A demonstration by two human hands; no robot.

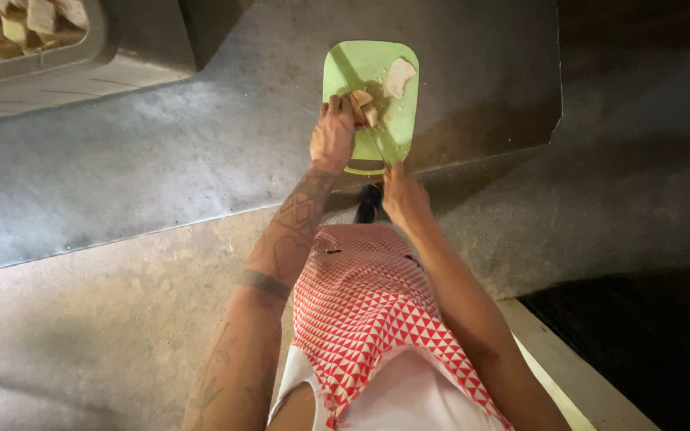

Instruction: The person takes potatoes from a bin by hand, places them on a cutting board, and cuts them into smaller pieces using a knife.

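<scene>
Head view, looking down: pale food pieces (363, 106) sit mid green cutting board (370, 104), pinned under the curled fingers of the left hand (333, 136). Right hand (403, 195), fisted around a knife (378, 148), blade pointing away toward them along the board's long axis.

Landmark: green cutting board (370, 72). Its near edge is partly covered by the left hand (332, 137). The tray of pale chunks (81, 48), far left of it, is cut off by the frame's top-left corner. The knife blade on the board is too blurred to trace.
</scene>
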